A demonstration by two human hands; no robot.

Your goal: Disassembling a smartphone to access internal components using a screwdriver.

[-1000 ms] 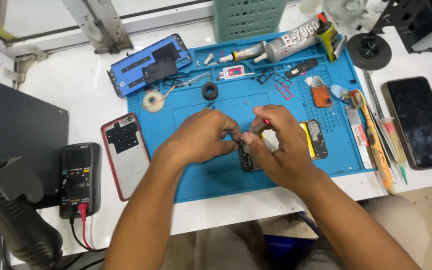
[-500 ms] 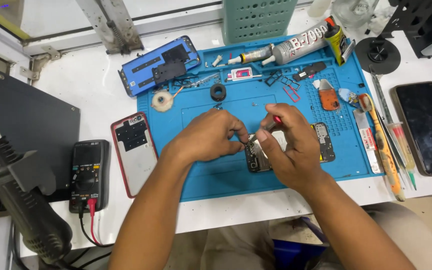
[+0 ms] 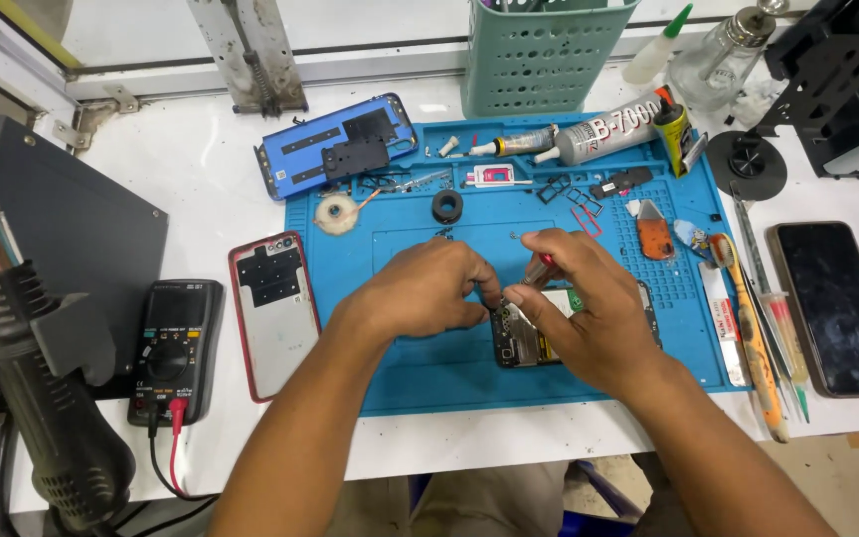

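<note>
An opened phone [image 3: 523,339] with its circuit board exposed lies on the blue work mat [image 3: 420,368] near the front middle. My left hand [image 3: 429,290] rests on the mat with its fingertips pressing on the phone's left top corner. My right hand [image 3: 594,308] covers the phone's right half and pinches a small red-handled screwdriver [image 3: 539,267], tip down on the board. Most of the phone is hidden under both hands.
A red phone back cover [image 3: 274,310] and a multimeter [image 3: 171,348] lie left of the mat; a hot-air gun [image 3: 32,378] stands far left. A blue back cover [image 3: 335,155], glue tubes [image 3: 603,134], a tape roll [image 3: 446,206], a dark phone [image 3: 835,303], tools [image 3: 753,338] and a green basket [image 3: 544,55] surround it.
The view has shifted a little, so the mat and things sit further right in frame. Both hands stay on the opened phone with only small finger movements.
</note>
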